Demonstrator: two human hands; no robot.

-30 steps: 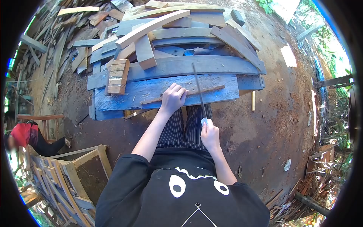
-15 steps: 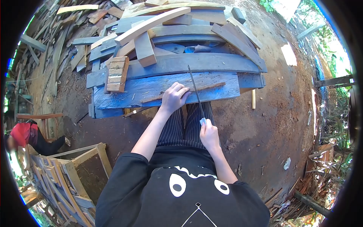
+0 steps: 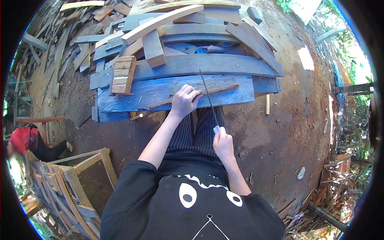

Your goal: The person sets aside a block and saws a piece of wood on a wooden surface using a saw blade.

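My left hand is closed over a thin brown strip of wood, pressing it onto a wide, weathered plank. In my right hand, nearer my body, is the light-blue handle of a handsaw. Its long, narrow blade appears almost edge-on and points away from me. The blade crosses the strip just right of my left fingers, and its tip reaches over the board behind. Teeth cannot be made out. The strip slants up to the right, with both ends showing beyond my hand.
A short wooden block stands on the plank's left part. Behind it lie stacked boards and a curved pale piece. A wooden frame stands on the ground at left, near a person in red. Scrap wood piles up at far left.
My right hand has shifted very slightly with the saw, and the view has tilted a little. My left hand and the strip stay together in the same place on the plank.
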